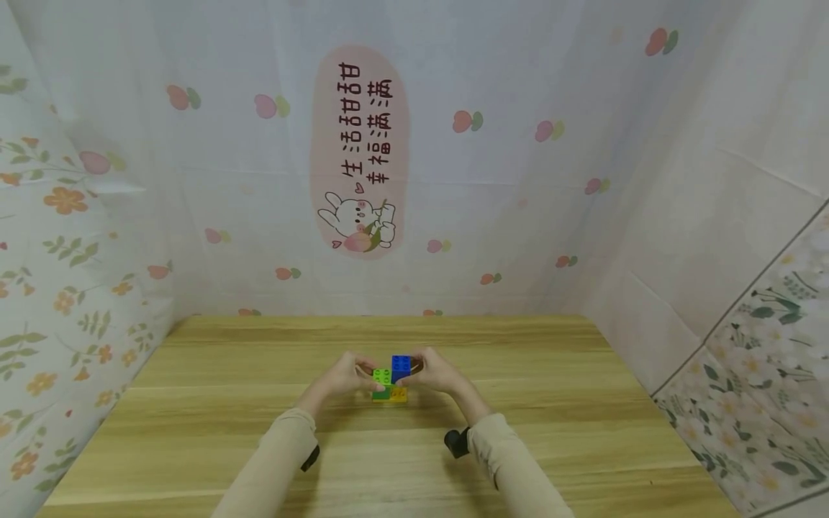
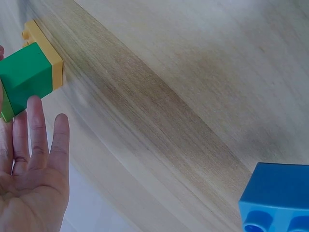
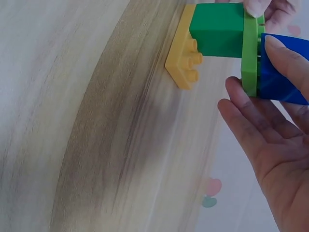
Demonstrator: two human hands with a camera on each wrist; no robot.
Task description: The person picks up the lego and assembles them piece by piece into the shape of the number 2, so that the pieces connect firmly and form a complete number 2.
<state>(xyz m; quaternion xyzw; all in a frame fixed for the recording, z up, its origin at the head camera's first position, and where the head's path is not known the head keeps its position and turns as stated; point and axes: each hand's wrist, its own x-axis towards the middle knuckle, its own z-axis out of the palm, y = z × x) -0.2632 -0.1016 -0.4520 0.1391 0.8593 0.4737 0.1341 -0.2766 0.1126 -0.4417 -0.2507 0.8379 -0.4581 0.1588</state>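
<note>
A small stack of toy building bricks stands on the table between both hands. Its base is a yellow-orange plate (image 3: 181, 60), with a green brick (image 3: 217, 30) on it and a light green plate (image 3: 249, 58) above that. The light green plate overhangs the base. My left hand (image 1: 342, 375) pinches the light green plate at its left part, other fingers stretched beside the green brick. My right hand (image 1: 442, 371) grips a blue brick (image 1: 401, 365), thumb on its side, against the studs of the overhang. Whether it is fully pressed down I cannot tell.
Another view of blue, a studded block (image 2: 277, 195), fills the lower right corner of the left wrist view. The wooden table (image 1: 388, 460) reaches back to a patterned curtain (image 1: 505, 208). Dark wrist cameras (image 1: 457, 442) sit under the sleeves.
</note>
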